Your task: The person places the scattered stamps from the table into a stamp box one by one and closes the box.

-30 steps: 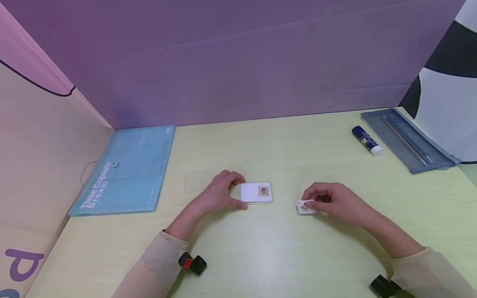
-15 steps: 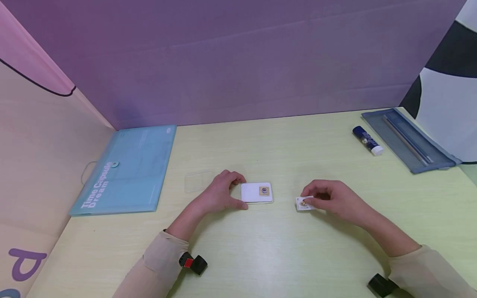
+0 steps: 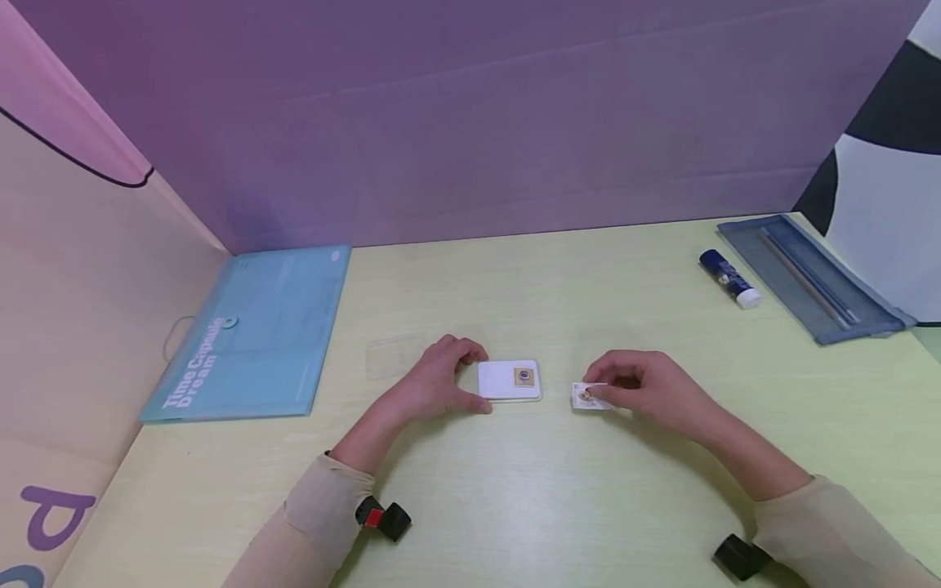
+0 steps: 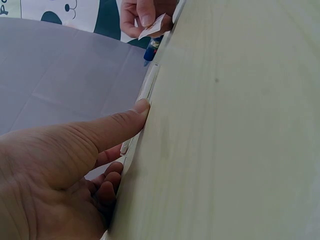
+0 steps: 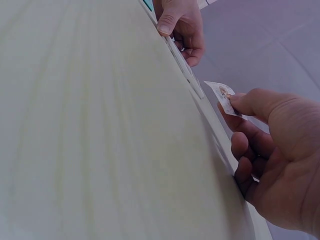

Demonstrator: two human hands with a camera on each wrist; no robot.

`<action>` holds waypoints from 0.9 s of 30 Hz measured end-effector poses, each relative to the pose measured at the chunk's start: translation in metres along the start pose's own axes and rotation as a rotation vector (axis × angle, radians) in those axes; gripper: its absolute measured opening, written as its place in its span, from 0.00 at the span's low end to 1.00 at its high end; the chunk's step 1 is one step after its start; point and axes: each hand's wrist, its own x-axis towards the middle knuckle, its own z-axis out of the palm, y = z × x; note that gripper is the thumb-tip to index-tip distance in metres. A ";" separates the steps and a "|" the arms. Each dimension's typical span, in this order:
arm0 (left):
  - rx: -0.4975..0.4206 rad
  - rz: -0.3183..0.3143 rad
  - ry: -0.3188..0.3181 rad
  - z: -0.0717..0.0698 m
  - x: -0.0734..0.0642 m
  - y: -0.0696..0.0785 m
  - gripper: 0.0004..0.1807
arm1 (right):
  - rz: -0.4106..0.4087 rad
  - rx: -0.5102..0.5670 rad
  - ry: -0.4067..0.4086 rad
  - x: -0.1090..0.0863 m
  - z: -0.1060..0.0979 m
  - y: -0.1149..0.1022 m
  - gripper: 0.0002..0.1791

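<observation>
My left hand rests on the table and holds the left end of a flat white rounded case, thumb at its near edge and fingers at its far edge. A small tan stamp with a dark round picture lies on the case's right part. To the right, my right hand pinches a small white stamp with a printed figure between thumb and index finger. That stamp is above the table, apart from the case, and the thumb covers part of it.
A clear thin plastic lid lies left of the case. The blue document folder is at the left. A glue stick and a grey-blue zip pouch with slim rods inside lie at the back right. A purple partition stands behind.
My right hand has moved slightly left and away from me with the stamp, closer to the white case. The left hand keeps its place on the case.
</observation>
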 end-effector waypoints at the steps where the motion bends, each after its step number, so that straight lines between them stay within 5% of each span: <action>1: 0.000 -0.001 -0.001 0.000 0.000 0.000 0.34 | 0.001 0.000 0.000 0.001 0.001 0.000 0.06; 27: 0.005 0.013 0.001 0.000 0.003 -0.003 0.34 | -0.009 0.045 -0.017 0.026 0.019 -0.014 0.05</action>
